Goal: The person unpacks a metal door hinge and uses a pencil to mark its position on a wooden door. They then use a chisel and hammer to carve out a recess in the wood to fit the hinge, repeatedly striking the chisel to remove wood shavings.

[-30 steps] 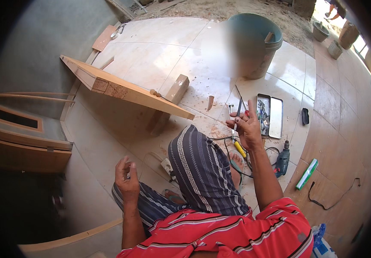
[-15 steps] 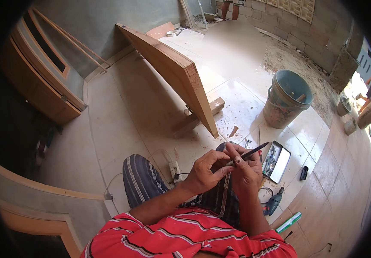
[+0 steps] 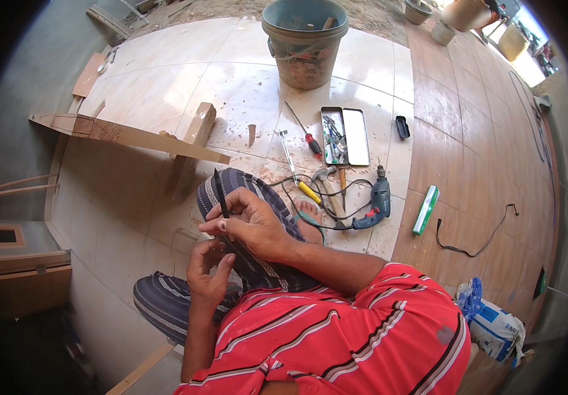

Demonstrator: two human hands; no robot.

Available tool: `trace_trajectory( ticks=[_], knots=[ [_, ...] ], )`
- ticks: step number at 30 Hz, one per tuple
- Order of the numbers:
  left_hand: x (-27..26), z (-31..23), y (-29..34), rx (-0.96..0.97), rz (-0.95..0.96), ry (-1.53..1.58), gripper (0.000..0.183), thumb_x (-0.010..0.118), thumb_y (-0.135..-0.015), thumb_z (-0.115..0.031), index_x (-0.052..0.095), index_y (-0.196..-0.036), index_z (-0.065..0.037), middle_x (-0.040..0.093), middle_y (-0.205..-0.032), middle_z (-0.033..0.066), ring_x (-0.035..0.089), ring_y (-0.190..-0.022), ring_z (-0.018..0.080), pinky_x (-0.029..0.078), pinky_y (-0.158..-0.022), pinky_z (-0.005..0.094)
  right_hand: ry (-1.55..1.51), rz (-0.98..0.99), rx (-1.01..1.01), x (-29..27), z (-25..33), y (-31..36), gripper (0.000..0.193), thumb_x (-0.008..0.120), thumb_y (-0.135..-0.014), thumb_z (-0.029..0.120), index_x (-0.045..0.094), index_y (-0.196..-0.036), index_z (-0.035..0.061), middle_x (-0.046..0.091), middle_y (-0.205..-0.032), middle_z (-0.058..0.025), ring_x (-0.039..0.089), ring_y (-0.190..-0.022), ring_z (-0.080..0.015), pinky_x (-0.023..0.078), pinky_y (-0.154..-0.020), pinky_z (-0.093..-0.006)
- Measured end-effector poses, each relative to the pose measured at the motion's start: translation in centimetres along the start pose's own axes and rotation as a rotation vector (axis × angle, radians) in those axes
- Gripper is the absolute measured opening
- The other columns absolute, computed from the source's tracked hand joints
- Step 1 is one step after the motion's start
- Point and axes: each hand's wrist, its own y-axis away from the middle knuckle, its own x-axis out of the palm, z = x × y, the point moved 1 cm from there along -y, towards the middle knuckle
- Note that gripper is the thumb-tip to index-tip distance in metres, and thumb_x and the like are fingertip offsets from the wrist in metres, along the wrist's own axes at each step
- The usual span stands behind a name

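My right hand (image 3: 252, 227) pinches a slim dark pointed rod (image 3: 220, 191), pencil-like, between thumb and fingers. Its tip points up and away; the lower end is hidden by the fingers. Just below and nearer to me, my left hand (image 3: 207, 273) has curled fingers with the thumb apart, and I see nothing in it. Both hands are above my knees in dark patterned trousers (image 3: 165, 306). Beyond the hands, a wooden panel (image 3: 119, 133) leans over a wooden block (image 3: 198, 125) on the tiles.
To the right lie a power drill (image 3: 379, 197) with a looped cable, a hammer (image 3: 327, 181), a red-black screwdriver (image 3: 311, 143), a yellow-handled tool (image 3: 309, 192) and an open tool case (image 3: 356, 137). Farther off stands a bucket (image 3: 305, 49). A green-white box (image 3: 426, 209) lies right.
The view has swung to the right, bringing the drill and tools nearer the middle. My left hand has come away from the rod, which now points upward in my right hand.
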Motion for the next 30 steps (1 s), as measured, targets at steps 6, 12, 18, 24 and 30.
trace_trajectory(
  ticks=[6, 12, 18, 24, 30],
  knots=[
    [-1.3, 2.4, 0.6, -0.137, -0.093, 0.023, 0.038, 0.071, -0.098, 0.001, 0.057, -0.134, -0.001, 0.067, -0.113, 0.0075, 0.067, -0.093, 0.013, 0.057, -0.079, 0.0261, 0.091, -0.052, -0.038, -3.2, 0.5, -1.1, 0.021, 0.053, -0.101, -0.003, 0.05, -0.121, 0.0018, 0.064, -0.106, -0.0104, 0.06, -0.072, -0.0104, 0.049, -0.065, -0.0253],
    [-1.3, 3.1, 0.9, -0.193, -0.14, 0.063, 0.035, 0.069, -0.099, 0.001, 0.057, -0.133, 0.0, 0.065, -0.107, 0.0052, 0.066, -0.092, 0.0113, 0.056, -0.072, 0.023, 0.367, -0.348, -0.094, -7.6, -0.6, -2.1, 0.016, 0.064, -0.099, 0.013, 0.068, -0.109, 0.0005, 0.069, -0.083, -0.0062, 0.06, -0.067, -0.0107, 0.048, -0.061, -0.0284],
    [-1.4, 3.8, 0.7, -0.142, -0.109, 0.055, 0.034, 0.069, -0.099, 0.002, 0.057, -0.13, 0.0, 0.066, -0.106, 0.0063, 0.065, -0.092, 0.0122, 0.054, -0.08, 0.0246, 1.269, -0.979, 0.171, -29.2, -3.3, -4.6, 0.029, 0.064, -0.094, 0.029, 0.078, -0.109, 0.008, 0.076, -0.098, -0.0224, 0.074, -0.093, -0.0406, 0.056, -0.085, -0.0477],
    [-1.3, 3.9, 0.7, -0.198, -0.097, 0.118, 0.034, 0.073, -0.097, -0.003, 0.054, -0.124, -0.001, 0.067, -0.105, 0.007, 0.065, -0.093, 0.0128, 0.054, -0.081, 0.0265, 1.344, -1.3, 0.671, -42.4, -2.5, -2.2, 0.028, 0.066, -0.094, 0.031, 0.08, -0.112, 0.0147, 0.078, -0.117, -0.0135, 0.074, -0.11, -0.0358, 0.058, -0.094, -0.0457],
    [-1.7, 4.7, -0.2, -0.172, -0.023, 0.103, 0.047, 0.085, -0.091, -0.021, 0.053, -0.12, -0.001, 0.068, -0.106, 0.0072, 0.065, -0.092, 0.0129, 0.054, -0.078, 0.0268, 1.449, -1.287, 0.78, -43.4, -2.5, -4.1, 0.028, 0.067, -0.092, 0.028, 0.08, -0.11, 0.0111, 0.078, -0.116, -0.0154, 0.075, -0.11, -0.0339, 0.059, -0.093, -0.0447]
  ],
)
